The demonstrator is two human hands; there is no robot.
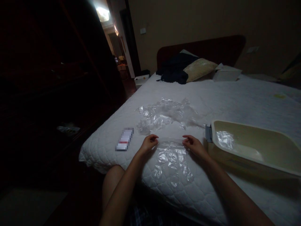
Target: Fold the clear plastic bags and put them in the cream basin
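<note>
Left hand point(150, 142) and right hand point(191, 144) pinch opposite ends of the clear plastic bag's point(173, 158) far edge, a wide-set hold that likely keeps it straight, while its body lies spread across the white quilted bedcover point(105, 135).

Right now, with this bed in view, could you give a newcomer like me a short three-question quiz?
1. True or false: the left hand and right hand hold opposite ends of the same clear plastic.
2. Which of these is nearest the right hand: A, the light switch; B, the cream bin; C, the headboard?
3. Fill in: the pale pillow lies between the dark cloth and the ___.

Key: 1 true; 2 B; 3 white box.
</note>
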